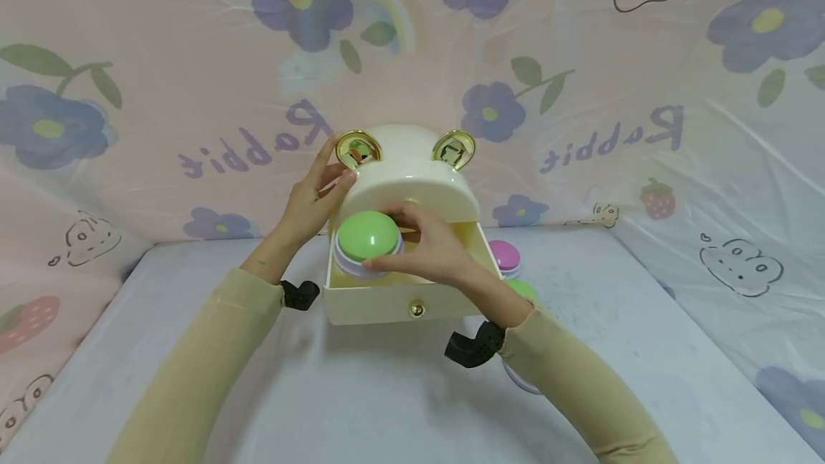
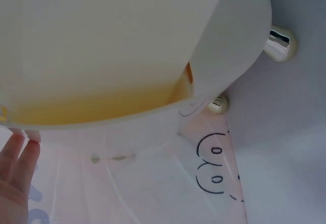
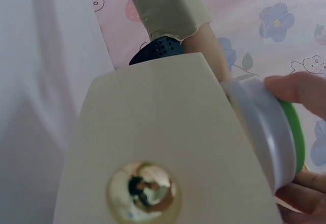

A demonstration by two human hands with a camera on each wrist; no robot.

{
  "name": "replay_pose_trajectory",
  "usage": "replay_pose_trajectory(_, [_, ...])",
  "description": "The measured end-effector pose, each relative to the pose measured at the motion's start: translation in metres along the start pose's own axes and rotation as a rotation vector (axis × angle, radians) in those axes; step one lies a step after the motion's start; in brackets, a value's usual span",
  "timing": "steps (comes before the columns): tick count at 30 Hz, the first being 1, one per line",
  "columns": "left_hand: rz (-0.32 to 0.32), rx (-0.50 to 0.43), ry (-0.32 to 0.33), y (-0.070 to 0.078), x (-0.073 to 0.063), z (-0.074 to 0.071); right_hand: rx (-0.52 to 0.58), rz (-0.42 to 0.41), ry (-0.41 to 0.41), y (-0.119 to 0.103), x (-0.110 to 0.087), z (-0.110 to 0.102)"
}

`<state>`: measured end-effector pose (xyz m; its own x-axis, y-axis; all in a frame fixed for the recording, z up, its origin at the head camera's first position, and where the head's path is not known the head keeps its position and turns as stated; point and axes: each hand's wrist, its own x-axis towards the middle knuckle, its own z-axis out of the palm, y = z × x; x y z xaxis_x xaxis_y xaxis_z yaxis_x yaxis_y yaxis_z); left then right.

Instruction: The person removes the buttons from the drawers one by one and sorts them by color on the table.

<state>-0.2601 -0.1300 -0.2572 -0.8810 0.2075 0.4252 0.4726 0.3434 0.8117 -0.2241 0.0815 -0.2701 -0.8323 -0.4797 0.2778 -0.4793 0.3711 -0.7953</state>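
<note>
A cream-white storage box (image 1: 412, 188) with gold-rimmed ears and rounded top stands in the middle of the table. Its front drawer (image 1: 374, 306), with a gold knob (image 1: 417, 309), is pulled out. My right hand (image 1: 428, 249) grips a round white jar with a green domed lid (image 1: 369, 236) between thumb and fingers, over the drawer's left part. Tilted on edge in the right wrist view, the jar (image 3: 267, 132) appears beside the drawer front. My left hand (image 1: 309, 199) rests its extended fingers on the box's left side, near the ear (image 1: 358, 150); its fingertips touch the box edge in the left wrist view.
Right of the drawer are a pink-lidded jar (image 1: 505, 255) and a green-lidded one (image 1: 523, 289), partly behind my right forearm. Another round rim (image 1: 520, 380) shows under that sleeve. Printed cloth with flowers hangs behind the white table (image 1: 309, 399).
</note>
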Motion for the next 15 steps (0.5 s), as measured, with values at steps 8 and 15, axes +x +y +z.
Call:
replay_pose_trajectory(8, [0.011,0.008,0.008,-0.032,0.012,0.002,0.076,-0.013,0.054,0.000,-0.009,-0.006])
replay_pose_trajectory(15, [0.016,0.022,0.021,-0.038,0.013,0.001,0.067,-0.030,0.070,-0.001,-0.016,-0.016])
